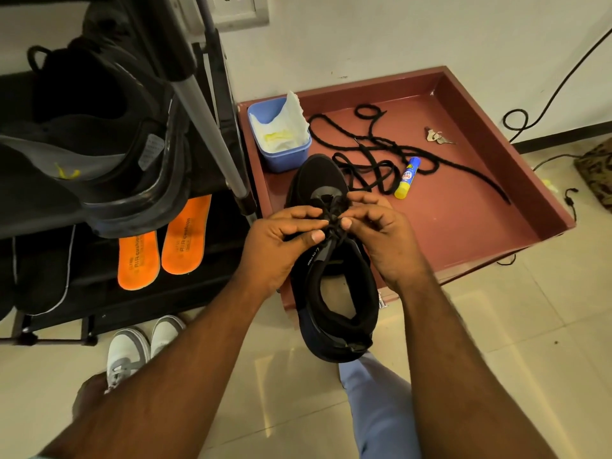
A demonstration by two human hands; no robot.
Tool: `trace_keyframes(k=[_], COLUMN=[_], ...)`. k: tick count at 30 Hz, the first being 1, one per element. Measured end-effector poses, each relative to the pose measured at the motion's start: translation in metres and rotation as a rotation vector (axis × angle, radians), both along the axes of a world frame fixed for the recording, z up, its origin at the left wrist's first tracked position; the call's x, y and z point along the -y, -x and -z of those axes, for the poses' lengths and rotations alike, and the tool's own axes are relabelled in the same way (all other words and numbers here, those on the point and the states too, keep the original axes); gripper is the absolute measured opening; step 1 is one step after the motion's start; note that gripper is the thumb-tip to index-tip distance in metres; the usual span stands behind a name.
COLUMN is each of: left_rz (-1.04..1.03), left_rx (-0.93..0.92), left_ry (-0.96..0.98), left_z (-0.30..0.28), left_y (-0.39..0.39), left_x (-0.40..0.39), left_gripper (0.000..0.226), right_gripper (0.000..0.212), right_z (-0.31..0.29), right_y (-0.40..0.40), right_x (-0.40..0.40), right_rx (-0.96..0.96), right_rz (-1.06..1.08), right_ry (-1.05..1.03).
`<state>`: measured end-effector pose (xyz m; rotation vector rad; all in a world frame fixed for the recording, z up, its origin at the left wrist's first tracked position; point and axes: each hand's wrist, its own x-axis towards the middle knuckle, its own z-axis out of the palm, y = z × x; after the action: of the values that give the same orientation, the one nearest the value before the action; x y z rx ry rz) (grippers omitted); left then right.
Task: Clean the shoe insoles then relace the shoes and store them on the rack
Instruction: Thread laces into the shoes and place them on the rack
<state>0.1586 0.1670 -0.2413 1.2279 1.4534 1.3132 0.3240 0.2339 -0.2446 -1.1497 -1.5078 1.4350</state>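
1. The floor (516,332) is pale, glossy tile; a white wall (397,38) rises behind, with a wall socket (236,8) at the top and a black cable (559,84) trailing down it to the floor.
2. A low, dark red tray table (463,233) with a raised rim stands against the wall, just beside a black shoe rack (218,104).
3. A black shoe (334,293) rests with its toe on the tray table and its heel hanging over the front edge, above the person's light blue trouser leg (377,409).
4. The left hand (281,240) has its grip closed on the shoe's lace (332,215), thumb and fingers pinching it over the eyelets.
5. The right hand (381,233) likewise pinches the lace from the other side, fingers curled.
6. A loose black shoelace (374,150) lies tangled on the tray table beyond the shoe.
7. Near it lies a glue stick (406,177), blue and yellow, and farther back a small bunch of keys (437,136).
8. A blue plastic tub (281,150) holding white tissue (284,127) sits at the tray table's back left corner.
9. On the rack, a second black shoe (109,137) lies on an upper shelf; two orange insoles (164,243) lie side by side on the shelf below.
10. A pair of white and grey sneakers (139,349) stands on the floor in front of the rack.
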Motion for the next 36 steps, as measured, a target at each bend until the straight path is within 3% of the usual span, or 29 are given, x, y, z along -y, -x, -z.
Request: trace_keyframes(k=[5, 9, 12, 20, 23, 28, 36], left_rz=[-0.12, -0.051, 0.014, -0.15, -0.212, -0.272, -0.073], left_rx=[-0.08, -0.13, -0.098, -0.071, -0.042, 0.013, 0.053], left_ry=[0.025, 0.086, 0.037, -0.036, 0.034, 0.083, 0.003], left_z=[-0.001, 0.0, 0.0, 0.001, -0.002, -0.001, -0.003], left_y=[-0.01, -0.006, 0.0, -0.008, -0.014, -0.014, -0.007], left_x=[-0.005, -0.006, -0.001, -0.002, -0.005, -0.007, -0.001], left_gripper=[0.012, 0.013, 0.019, 0.022, 0.017, 0.01, 0.03], right_gripper=[0.015, 0.013, 0.018, 0.019, 0.007, 0.022, 0.01], right_z=[-0.002, 0.0, 0.004, 0.003, 0.006, 0.002, 0.004], right_y=[0.003, 0.001, -0.01, 0.006, 0.009, 0.011, 0.001], right_x=[0.002, -0.002, 0.001, 0.002, 0.005, 0.002, 0.006], right_rx=[0.09, 0.051, -0.109, -0.008, 0.009, -0.076, -0.197], right_rz=[0.082, 0.068, -0.014, 0.003, 0.046, 0.088, 0.017], right_ry=[-0.092, -0.074, 0.087, 0.03, 0.053, 0.063, 0.1])
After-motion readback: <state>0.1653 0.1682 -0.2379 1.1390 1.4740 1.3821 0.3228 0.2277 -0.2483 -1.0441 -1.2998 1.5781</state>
